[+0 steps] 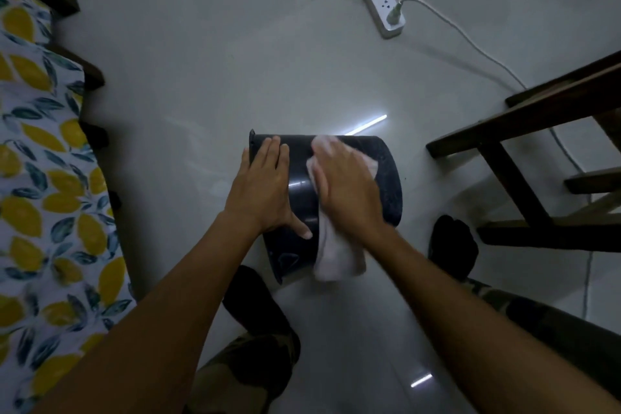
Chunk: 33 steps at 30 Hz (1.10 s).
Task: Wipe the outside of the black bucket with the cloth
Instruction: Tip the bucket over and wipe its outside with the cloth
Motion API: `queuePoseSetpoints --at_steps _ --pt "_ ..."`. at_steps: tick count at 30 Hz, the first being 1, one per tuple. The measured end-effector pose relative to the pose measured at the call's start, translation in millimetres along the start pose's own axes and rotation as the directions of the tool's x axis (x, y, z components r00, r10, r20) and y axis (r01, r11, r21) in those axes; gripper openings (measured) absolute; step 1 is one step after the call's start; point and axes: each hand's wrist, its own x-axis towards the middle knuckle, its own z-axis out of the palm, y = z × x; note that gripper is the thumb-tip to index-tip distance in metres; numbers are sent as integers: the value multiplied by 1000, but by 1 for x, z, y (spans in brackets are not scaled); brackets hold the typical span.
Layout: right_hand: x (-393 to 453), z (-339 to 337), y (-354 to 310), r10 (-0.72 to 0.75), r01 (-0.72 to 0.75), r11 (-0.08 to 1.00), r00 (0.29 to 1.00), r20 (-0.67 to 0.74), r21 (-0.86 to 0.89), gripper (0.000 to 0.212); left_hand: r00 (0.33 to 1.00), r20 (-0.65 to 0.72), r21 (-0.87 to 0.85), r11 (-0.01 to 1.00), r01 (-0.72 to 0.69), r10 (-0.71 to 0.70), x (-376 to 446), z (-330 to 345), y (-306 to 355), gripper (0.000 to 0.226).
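The black bucket (386, 185) lies on its side on the pale floor, its rim toward the left and its base toward the right. My left hand (263, 190) rests flat on the bucket's wall near the rim, fingers together, holding nothing. My right hand (347, 190) presses a white cloth (336, 254) against the middle of the bucket's outer wall. The cloth shows above my fingers and hangs down below my wrist over the bucket's near side. Motion blur softens the right hand and cloth.
A bed with a lemon-print sheet (40, 178) runs along the left. A dark wooden chair frame (524, 158) stands at the right. A white power strip (381, 2) with cables lies on the floor beyond. My feet in dark socks (453, 247) flank the bucket.
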Motion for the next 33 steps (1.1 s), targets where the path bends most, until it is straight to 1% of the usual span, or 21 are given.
queuePoseSetpoints --at_steps 1,3,4,6,8,9,10,12,13,16,18,19,21,22,23,24,25,26,27,30,33 --pt "25 -14 4 97 -97 995 995 -20 26 40 1000 2 -6 1000 4 -4 0 -2 1 167" --pt "56 -35 18 279 -280 959 959 49 30 44 1000 13 -10 1000 17 -17 2 -7 3 166" --pt "59 -39 29 336 -337 941 941 48 38 45 1000 24 -10 1000 20 -20 4 -9 3 167" --pt "37 -38 51 415 -408 903 910 -24 134 47 998 49 -15 1000 27 -26 12 -14 1 168" --pt "-17 -21 59 448 -407 878 884 -132 253 48 998 62 -17 1000 20 -19 19 -17 -2 170" --pt "-50 -6 56 423 -370 888 889 -172 274 49 998 64 -10 1000 17 -17 21 -16 -4 170" --pt "-84 12 48 357 -311 917 918 -171 248 52 998 67 0 1000 18 -18 20 -15 -5 171" --pt "-130 43 23 156 -139 980 980 -120 144 57 998 64 21 999 25 -26 15 -11 -3 171" --pt "-137 54 13 92 -81 991 990 -103 107 58 998 57 27 999 28 -29 13 -9 -2 171" --pt "-102 52 4 2 1 1000 995 -98 29 60 999 34 28 999 28 -29 7 -8 2 169" --pt "-57 31 11 -74 72 996 996 -46 -53 61 999 24 27 999 28 -28 6 -6 2 168" --pt "-29 16 15 -60 59 997 998 -21 -55 59 1000 18 23 999 25 -26 6 -5 2 168" --pt "21 -8 25 91 -93 992 996 -17 -83 52 1000 4 3 1000 26 -26 1 -3 5 167" --pt "42 -19 32 215 -216 973 976 -19 -82 52 1000 -2 -17 999 31 -31 -1 -1 7 167" --pt "58 -29 42 365 -364 930 931 12 -46 55 999 -6 -43 998 40 -41 -4 1 8 167" --pt "66 -36 51 528 -530 848 845 83 6 61 999 -12 -68 996 51 -52 -8 3 9 167" --pt "68 -43 59 658 -675 736 731 180 53 66 998 -22 -85 995 59 -61 -11 4 12 167" --pt "65 -47 63 721 -761 642 640 266 91 68 997 -33 -92 994 64 -67 -13 5 14 167" --pt "61 -49 65 733 -788 603 610 302 128 65 997 -35 -93 994 64 -68 -16 4 17 166" --pt "49 -51 60 719 -734 614 671 178 290 54 994 -83 -78 995 66 -72 -23 -5 22 160" --pt "43 -58 46 695 -664 621 712 99 416 57 967 -248 -30 998 49 -55 -30 -15 12 146"
